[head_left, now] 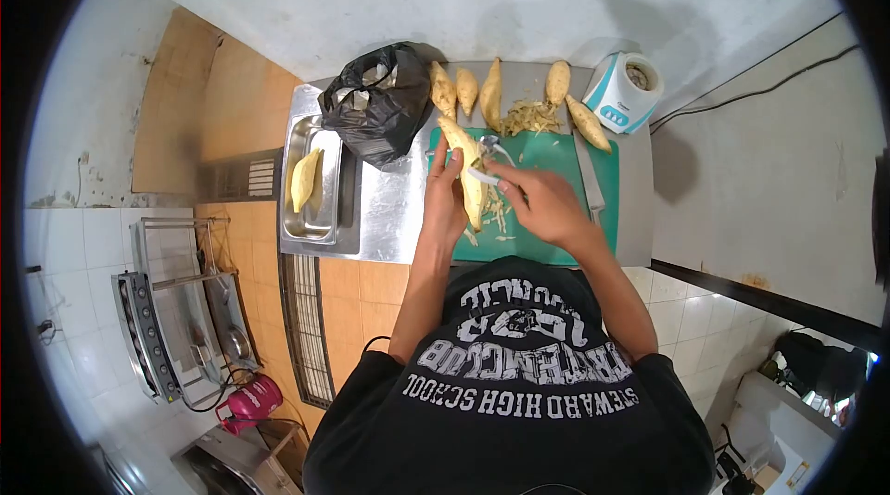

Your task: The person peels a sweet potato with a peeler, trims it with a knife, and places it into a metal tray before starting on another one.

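Gripping a long pale sweet potato near the centre of the frame, the left hand has its fingers wrapped around the tuber, which slants over the green cutting board. The right hand is clenched on a small peeler whose blade end touches the tuber's side. Loose peelings lie on the board just beneath both hands.

Along the board's upper edge lie more sweet potatoes in a row, with a heap of shavings between them. A knife lies along the board's right side, close to the right wrist. A black plastic bag (its mouth partly open, contents not readable) sits just left of the board, crowding the left hand's side. A white and blue blender base stands at the counter's upper right corner.

Left of the bag, a steel tray holds one peeled sweet potato.

The steel counter ends just in front of the person's chest; bare metal shows between tray and board. At lower left stands a wire rack with a pink canister near it.
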The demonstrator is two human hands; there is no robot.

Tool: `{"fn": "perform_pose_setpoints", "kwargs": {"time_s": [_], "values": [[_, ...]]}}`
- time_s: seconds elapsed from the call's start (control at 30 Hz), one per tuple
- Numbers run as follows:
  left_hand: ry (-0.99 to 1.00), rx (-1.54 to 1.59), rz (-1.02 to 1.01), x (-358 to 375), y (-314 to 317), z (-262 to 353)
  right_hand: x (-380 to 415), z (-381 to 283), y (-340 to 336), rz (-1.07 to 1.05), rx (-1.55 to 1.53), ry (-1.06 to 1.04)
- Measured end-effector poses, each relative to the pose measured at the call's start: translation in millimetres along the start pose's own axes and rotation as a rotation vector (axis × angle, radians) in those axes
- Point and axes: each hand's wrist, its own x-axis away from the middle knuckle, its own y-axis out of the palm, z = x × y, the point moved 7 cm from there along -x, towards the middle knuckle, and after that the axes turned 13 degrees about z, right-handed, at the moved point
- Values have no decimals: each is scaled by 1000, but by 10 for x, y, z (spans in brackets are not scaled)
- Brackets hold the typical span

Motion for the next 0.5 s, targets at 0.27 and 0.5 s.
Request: {"fn": "perform_pose_setpoints", "kwargs": {"time_s": [0.27, 0.5], "values": [[193, -46, 56, -193, -215, 285, 473, 178, 201, -115, -63, 58], [83, 28, -17, -19, 23, 50, -86, -101, -72, 25, -126, 83]]}}
